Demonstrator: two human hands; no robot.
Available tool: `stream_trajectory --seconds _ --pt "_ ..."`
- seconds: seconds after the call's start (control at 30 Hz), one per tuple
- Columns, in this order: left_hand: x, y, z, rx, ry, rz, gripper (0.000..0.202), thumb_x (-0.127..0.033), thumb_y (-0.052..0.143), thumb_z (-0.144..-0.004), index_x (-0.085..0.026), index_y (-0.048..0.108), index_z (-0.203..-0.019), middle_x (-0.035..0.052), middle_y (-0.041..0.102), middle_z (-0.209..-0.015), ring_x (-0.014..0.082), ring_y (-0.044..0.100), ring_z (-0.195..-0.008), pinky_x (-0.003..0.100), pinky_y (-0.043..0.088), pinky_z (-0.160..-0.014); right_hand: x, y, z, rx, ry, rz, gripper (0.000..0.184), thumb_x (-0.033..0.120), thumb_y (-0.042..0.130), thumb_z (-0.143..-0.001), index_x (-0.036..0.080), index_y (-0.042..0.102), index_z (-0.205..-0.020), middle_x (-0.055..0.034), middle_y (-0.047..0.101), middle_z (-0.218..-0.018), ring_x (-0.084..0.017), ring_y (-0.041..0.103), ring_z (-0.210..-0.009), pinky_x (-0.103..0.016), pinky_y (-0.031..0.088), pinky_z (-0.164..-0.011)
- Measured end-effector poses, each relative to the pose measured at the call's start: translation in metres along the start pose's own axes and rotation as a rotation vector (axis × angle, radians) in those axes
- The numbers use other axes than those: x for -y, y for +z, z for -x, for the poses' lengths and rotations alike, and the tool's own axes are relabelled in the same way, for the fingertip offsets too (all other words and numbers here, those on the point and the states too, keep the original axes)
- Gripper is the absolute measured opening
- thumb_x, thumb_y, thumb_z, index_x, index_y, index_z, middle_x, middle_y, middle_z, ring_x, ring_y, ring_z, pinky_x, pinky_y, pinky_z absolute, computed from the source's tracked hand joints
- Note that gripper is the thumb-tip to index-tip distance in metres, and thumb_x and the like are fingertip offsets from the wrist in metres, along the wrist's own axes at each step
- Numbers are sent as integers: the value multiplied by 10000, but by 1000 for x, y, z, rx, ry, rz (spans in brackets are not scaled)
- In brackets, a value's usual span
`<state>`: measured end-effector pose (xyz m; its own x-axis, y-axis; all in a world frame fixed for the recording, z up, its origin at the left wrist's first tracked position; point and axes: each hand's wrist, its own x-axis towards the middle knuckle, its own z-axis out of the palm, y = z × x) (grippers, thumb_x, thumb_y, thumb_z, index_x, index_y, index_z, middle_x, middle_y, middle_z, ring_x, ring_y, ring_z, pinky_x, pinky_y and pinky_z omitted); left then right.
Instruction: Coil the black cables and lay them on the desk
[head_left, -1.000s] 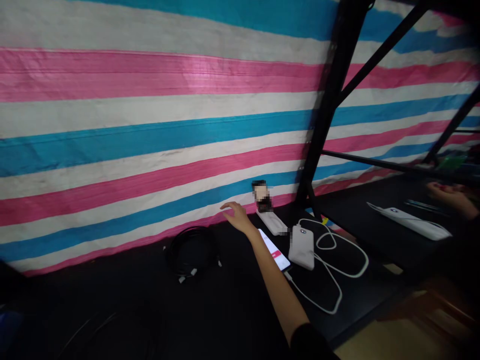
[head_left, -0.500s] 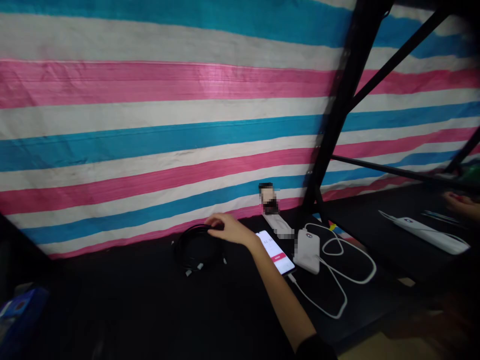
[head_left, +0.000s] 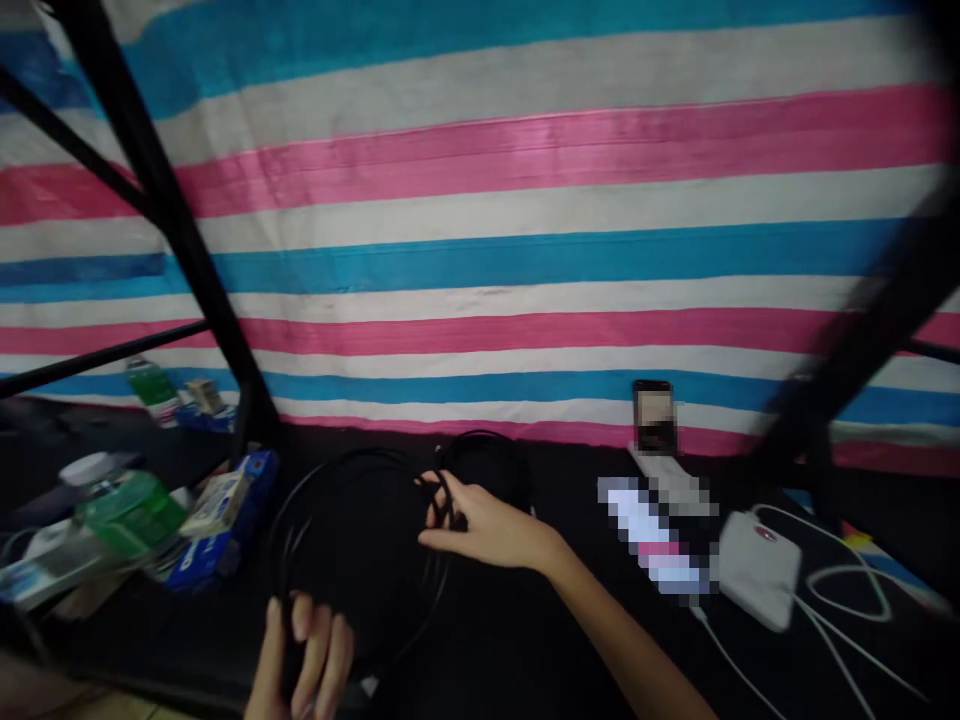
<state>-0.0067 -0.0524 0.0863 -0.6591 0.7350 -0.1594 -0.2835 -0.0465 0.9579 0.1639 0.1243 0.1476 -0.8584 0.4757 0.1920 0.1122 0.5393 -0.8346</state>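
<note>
A coil of black cable (head_left: 360, 540) lies on the dark table in front of the striped tarp. My right hand (head_left: 487, 528) reaches across from the right, fingers pinched on the coil's far loops near a second smaller black coil (head_left: 487, 465). At the bottom edge my left hand (head_left: 304, 655) curls its fingers around the near side of the big coil. A white power bank (head_left: 757, 568) with a white cord (head_left: 840, 610) lies to the right, beside a blurred-out phone (head_left: 652, 535).
A black metal frame post (head_left: 187, 250) stands at the left, another at the right (head_left: 862, 340). Green-capped bottles (head_left: 127, 505) and blue boxes (head_left: 217, 520) crowd the left of the table. A small dark device (head_left: 652, 415) leans against the tarp.
The view swung left. My right hand went from hovering over the small coil to gripping the large black coil, and my left hand came into view on the coil's near side.
</note>
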Motion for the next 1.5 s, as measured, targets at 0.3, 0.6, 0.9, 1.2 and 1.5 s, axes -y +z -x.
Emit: stream_trajectory --seconds 0.3,0.6,0.9,1.2,1.5 --pt "-4 11 9 226 -5 290 417 -611 473 -782 -201 494 -714 -47 412 -334 138 477 -493 251 382 -567 22 3 2 -153 85 -170 304 427 404 -916 216 576 -1049 92 417 -437 -98 492 -346 -210 417 -389" --pt "-24 -18 -9 202 144 -137 393 -481 585 -759 -139 584 -951 23 640 -611 139 560 -524 238 429 -525 17 19 27 -429 126 -201 339 481 481 -864 206 624 -1001 18 540 -505 -141 556 -406 -273 489 -416" --pt "-13 -60 -27 125 364 -325 275 -476 452 -839 -211 520 -812 -35 566 -511 124 532 -495 218 447 -512 -23 38 99 -918 252 -325 339 486 501 -852 179 554 -984 43 517 -558 -88 497 -344 -158 311 -265" --pt "51 -4 -33 530 293 -826 417 -516 496 -794 -298 506 -1150 5 657 -838 189 634 -833 228 496 -561 -41 61 118 -967 305 -284 310 427 468 -884 162 608 -965 9 553 -639 -105 567 -488 -187 405 -399" --pt "83 46 -22 599 480 -795 442 -465 602 -731 -256 561 -1119 66 614 -1099 243 594 -1009 394 502 -862 -70 89 142 -1070 340 -167 268 374 469 -895 202 598 -1055 -72 612 -971 -200 587 -921 -295 503 -735"
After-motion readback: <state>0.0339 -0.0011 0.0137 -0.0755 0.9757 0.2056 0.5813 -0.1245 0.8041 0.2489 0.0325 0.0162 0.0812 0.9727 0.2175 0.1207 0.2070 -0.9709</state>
